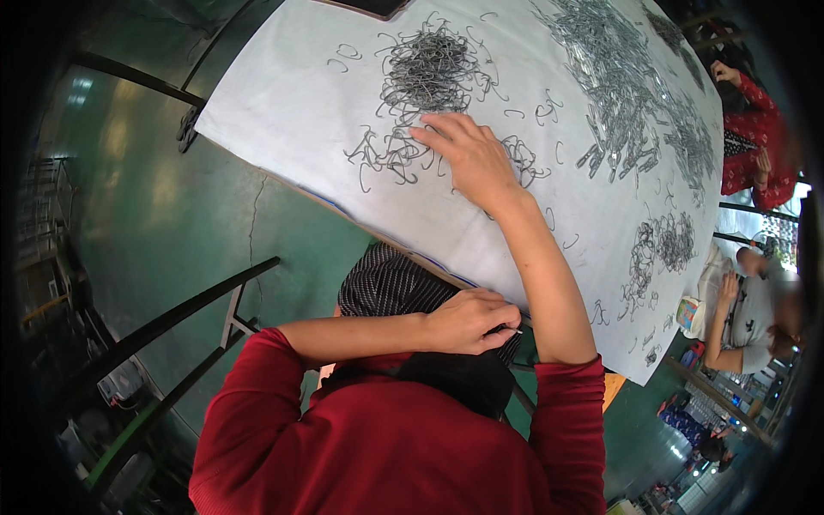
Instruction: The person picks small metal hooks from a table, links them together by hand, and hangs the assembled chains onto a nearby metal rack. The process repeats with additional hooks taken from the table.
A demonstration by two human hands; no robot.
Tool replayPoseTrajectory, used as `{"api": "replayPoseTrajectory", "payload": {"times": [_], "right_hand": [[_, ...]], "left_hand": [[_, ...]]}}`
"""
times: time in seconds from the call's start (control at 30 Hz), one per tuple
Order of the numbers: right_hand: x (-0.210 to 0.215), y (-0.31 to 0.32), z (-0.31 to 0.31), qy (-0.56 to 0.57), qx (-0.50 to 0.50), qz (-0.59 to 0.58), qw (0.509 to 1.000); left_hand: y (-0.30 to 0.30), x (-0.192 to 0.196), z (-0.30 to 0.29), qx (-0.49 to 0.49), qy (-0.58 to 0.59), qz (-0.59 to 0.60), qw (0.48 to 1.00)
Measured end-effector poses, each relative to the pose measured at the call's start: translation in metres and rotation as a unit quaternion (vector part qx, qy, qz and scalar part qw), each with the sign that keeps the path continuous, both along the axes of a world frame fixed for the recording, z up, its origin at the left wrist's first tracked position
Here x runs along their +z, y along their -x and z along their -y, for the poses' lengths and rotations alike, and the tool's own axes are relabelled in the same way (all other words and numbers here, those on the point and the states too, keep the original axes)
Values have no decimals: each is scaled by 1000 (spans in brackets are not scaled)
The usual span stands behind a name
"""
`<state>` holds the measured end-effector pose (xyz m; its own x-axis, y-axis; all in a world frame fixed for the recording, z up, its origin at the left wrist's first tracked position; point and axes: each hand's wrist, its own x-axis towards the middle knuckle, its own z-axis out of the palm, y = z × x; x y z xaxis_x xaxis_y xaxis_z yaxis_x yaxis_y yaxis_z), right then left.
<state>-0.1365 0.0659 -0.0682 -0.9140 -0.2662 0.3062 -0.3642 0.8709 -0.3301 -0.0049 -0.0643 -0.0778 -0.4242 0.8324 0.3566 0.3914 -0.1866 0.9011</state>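
My right hand (477,160) lies over the table with its fingers stretched and apart. Its fingertips reach the near edge of a pile of small curved metal wire hooks (429,73). A looser scatter of hooks (386,154) lies left of the fingers, and more hooks (524,160) sit beside the knuckles. Close to my body, at the table's front edge, my left hand (470,321) is closed, thumb against curled fingers. A tiny pale bit shows at its fingertips, too small to name.
The white table (300,129) also bears a large heap of shiny narrow metal pieces (614,86) and smaller hook piles (674,240) to the right. A dark flat object (369,7) lies at the far edge. Other people (755,146) sit along the right side. A dark metal bar (172,322) stands left.
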Motion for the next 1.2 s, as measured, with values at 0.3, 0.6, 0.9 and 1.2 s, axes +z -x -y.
{"api": "replayPoseTrajectory", "payload": {"times": [0.3,0.6,0.9,1.2], "right_hand": [[4,0,-22,0,-74,80,994],[6,-18,-61,23,-205,62,977],[12,-43,-86,27,-342,117,932],[21,-70,-70,100,-292,177,934]], "left_hand": [[-5,-8,4,0,-7,-5,1000],[-1,-10,7,-7,-1,-8,1000],[2,-9,5,0,-3,-12,1000],[0,-9,3,1,2,-10,1000]]}}
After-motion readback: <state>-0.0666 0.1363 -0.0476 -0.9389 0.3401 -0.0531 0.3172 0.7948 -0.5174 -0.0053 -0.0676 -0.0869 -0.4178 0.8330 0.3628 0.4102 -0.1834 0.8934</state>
